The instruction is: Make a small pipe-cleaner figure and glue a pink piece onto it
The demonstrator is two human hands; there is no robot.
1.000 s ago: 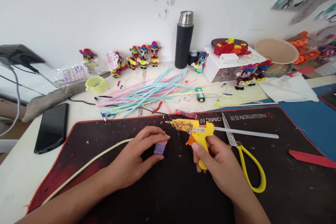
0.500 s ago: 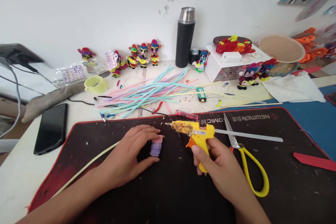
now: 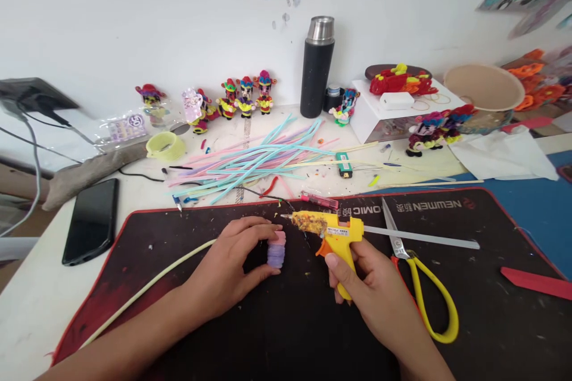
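Between the fingertips and thumb of my left hand (image 3: 232, 265) is a small ribbed roll (image 3: 276, 253), pink at the top and purple below, held just above or on the dark mat. A pale yellow pipe cleaner (image 3: 152, 289) runs from behind this hand toward the lower left. My right hand (image 3: 369, 283) is wrapped around the handle of a yellow glue gun (image 3: 342, 238). The gun's smudged nozzle points left, above and to the right of the roll, apart from it. A translucent glue stick (image 3: 420, 237) sticks out of its back.
Yellow-handled scissors (image 3: 413, 274) lie right of my right hand, beside a red strip (image 3: 536, 283). Behind the mat (image 3: 313, 333) lie many pastel pipe cleaners (image 3: 254, 158), a green lighter (image 3: 344, 165) and a black thermos (image 3: 317, 68). A phone (image 3: 90, 220) is at left; several small figures (image 3: 245, 97) line the wall.
My left hand has shifted slightly right with the roll, nearer the glue gun. My right hand and the gun stay almost in place; the view has tilted a little.
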